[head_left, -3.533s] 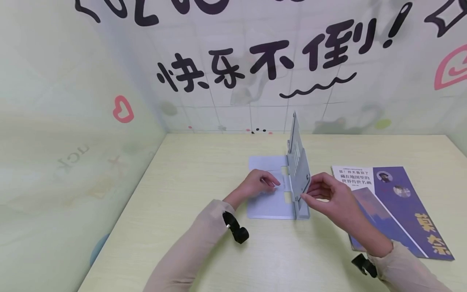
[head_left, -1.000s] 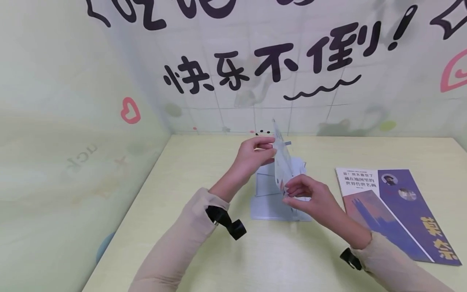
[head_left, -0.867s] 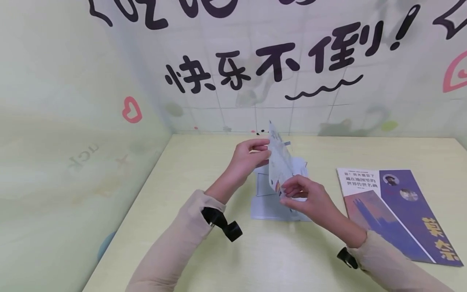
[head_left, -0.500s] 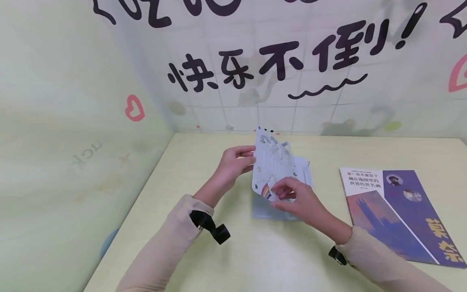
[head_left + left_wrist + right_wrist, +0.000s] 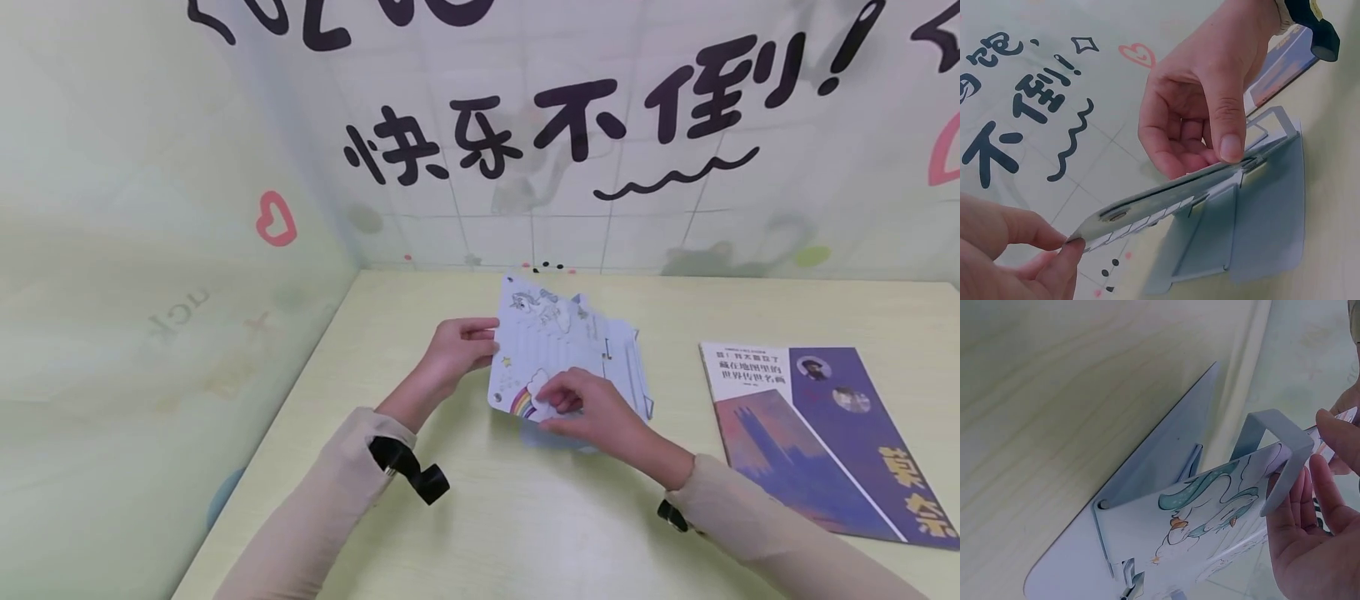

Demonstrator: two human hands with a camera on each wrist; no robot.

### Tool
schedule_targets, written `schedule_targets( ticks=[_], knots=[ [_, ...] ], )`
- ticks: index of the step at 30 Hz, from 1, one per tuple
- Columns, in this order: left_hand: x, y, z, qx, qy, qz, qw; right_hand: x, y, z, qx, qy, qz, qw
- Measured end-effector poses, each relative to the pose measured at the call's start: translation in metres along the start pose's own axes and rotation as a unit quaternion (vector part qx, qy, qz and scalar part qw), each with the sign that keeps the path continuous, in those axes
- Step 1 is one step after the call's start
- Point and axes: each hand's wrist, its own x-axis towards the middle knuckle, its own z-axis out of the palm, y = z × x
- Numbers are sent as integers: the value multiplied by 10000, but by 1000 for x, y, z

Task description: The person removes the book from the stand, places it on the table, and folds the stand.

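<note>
A pale metal book stand, printed with a unicorn and a rainbow, stands on the table with its panel tilted toward the left. My left hand pinches the panel's left edge between thumb and fingers. On the near side, my right hand grips the panel by the rainbow, fingers curled and thumb at the edge. The left wrist view shows the right thumb on that edge and the flat base beneath. A bent page clip sticks out from the panel in the right wrist view.
A purple book lies flat on the table, right of the stand. A printed white curtain with large black characters hangs behind the table, and a pale one lines the left side.
The panel has swung from near upright down to the left, bringing its printed face up into view. Both hands have moved left with it, the left one also lower.
</note>
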Motion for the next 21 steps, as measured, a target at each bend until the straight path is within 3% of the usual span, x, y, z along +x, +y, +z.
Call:
schedule_targets(
  ticks=[13,21],
  knots=[
    [12,-28,-14,363,99,-464,9982,14,5,18,-846,-389,99,9956],
    [19,-46,-16,467,80,-624,9969,18,2,26,-1250,-570,528,9891]
  ],
)
